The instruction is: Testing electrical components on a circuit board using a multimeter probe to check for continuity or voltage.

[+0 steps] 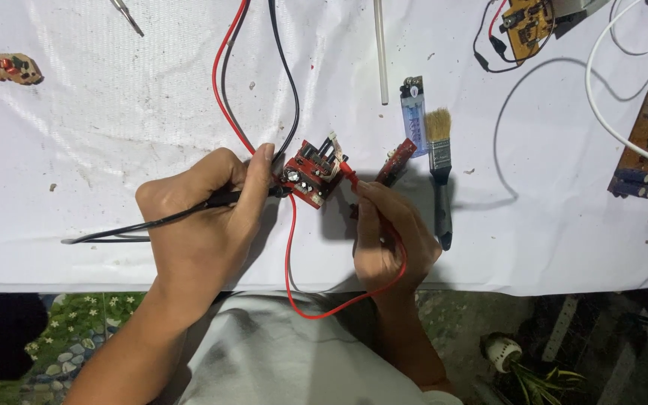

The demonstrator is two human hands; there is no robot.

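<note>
Two bare forearms, no sleeves down to the wrists. Left hand and right hand both bare: no gloves, rings, watch or bracelets to be seen. Short, plain nails on the fingers that show. Pale grey-white shirt across the chest at the bottom edge, soft and creased, with no print or pattern in sight. A sliver of light cloth near the right elbow, perhaps a short sleeve hem; too little visible to be sure.
</note>
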